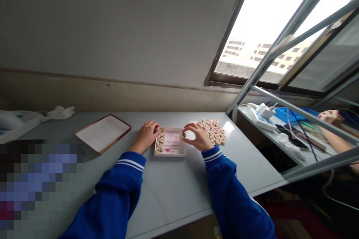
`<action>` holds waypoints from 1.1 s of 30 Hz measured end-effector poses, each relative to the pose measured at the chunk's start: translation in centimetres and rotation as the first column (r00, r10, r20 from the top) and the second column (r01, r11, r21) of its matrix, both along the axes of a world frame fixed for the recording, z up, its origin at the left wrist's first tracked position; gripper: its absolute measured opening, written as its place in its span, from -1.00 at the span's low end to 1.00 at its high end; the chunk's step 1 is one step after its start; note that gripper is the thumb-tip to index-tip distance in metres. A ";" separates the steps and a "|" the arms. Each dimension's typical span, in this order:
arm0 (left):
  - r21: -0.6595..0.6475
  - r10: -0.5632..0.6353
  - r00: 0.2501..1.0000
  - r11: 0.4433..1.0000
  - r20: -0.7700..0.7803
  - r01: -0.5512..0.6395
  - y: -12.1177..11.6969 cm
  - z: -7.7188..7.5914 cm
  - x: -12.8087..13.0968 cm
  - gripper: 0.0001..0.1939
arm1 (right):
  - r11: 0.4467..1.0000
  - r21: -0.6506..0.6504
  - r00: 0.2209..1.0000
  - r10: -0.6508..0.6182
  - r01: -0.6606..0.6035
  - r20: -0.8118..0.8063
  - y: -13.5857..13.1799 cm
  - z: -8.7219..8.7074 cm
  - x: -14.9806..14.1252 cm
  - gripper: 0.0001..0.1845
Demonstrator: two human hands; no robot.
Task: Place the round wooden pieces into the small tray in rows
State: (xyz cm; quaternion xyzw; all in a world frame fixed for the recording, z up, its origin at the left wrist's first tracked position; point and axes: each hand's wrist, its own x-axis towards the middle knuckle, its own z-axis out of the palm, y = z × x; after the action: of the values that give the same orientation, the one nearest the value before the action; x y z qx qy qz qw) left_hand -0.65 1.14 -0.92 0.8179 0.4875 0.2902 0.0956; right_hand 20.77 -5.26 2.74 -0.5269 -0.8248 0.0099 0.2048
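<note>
A shallow white box (170,154) lies on the grey table, its floor printed with pink lines. Along its left side stands a column of round wooden Chinese chess pieces (160,143) with black characters. My left hand (147,134) is closed at the box's upper left corner, fingers curled over the edge; a small dark thing shows by the fingertips, too unclear to name. Over the right side of the box, my right hand (198,136) pinches one chess piece (183,134) between thumb and forefinger. More pieces (215,131), with red characters, lie bunched beyond that hand.
A white box lid (103,133) with a dark red rim lies inside up on the left. White cloth (60,112) sits at the back left. Metal frame bars (246,93) rise on the right; behind them are a power strip (260,116) and another person's arm (333,138).
</note>
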 end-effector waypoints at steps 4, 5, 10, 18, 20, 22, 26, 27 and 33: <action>0.001 0.000 1.000 1.000 0.002 0.000 0.0 0.0 0.0 -0.87 | 0.963 0.090 0.963 -0.260 0.254 0.065 0.1 0.0 3.7 -0.83; 0.000 0.000 1.000 1.000 0.001 0.000 0.0 0.0 0.0 -0.88 | 0.949 0.084 0.945 -0.311 0.304 0.100 0.1 -0.2 4.4 -0.84; -0.004 0.007 1.000 1.000 -0.007 -0.007 0.0 0.0 0.1 -0.88 | 0.922 0.058 0.895 -0.385 0.382 0.225 0.6 -1.2 5.6 -0.84; 0.001 -0.007 1.000 1.000 0.006 0.007 0.0 -0.1 0.1 -0.87 | 0.866 0.113 0.843 -0.499 0.486 0.200 0.8 -1.4 7.5 -0.86; 0.004 -0.006 1.000 1.000 0.003 0.006 0.1 -0.1 0.1 -0.87 | 0.888 0.099 0.879 -0.459 0.449 0.133 0.9 -1.4 7.7 -0.84; 0.008 -0.006 1.000 1.000 -0.001 0.006 0.1 -0.2 0.1 -0.87 | 0.939 0.089 0.939 -0.339 0.333 0.055 1.1 -1.2 7.2 -0.82; 0.017 -0.006 1.000 1.000 0.001 0.006 0.2 -0.3 0.0 -0.87 | 1.000 0.024 1.000 -0.003 0.004 -0.003 1.3 -0.5 3.3 -0.77; 0.021 -0.005 1.000 1.000 0.001 0.005 0.2 -0.3 0.0 -0.87 | 0.998 -0.009 0.998 0.059 -0.059 0.007 1.3 -0.3 2.0 -0.75; 0.034 0.003 1.000 0.999 0.003 -0.003 0.1 -0.2 0.0 -0.87 | 0.976 -0.073 0.967 0.212 -0.203 0.140 1.6 -0.3 -4.1 -0.60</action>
State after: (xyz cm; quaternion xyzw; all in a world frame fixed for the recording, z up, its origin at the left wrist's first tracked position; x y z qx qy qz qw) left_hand -0.65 1.25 -1.11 0.8184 0.4835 0.2996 0.0819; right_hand 16.62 -3.69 2.42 -0.4426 -0.8876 0.0164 0.1261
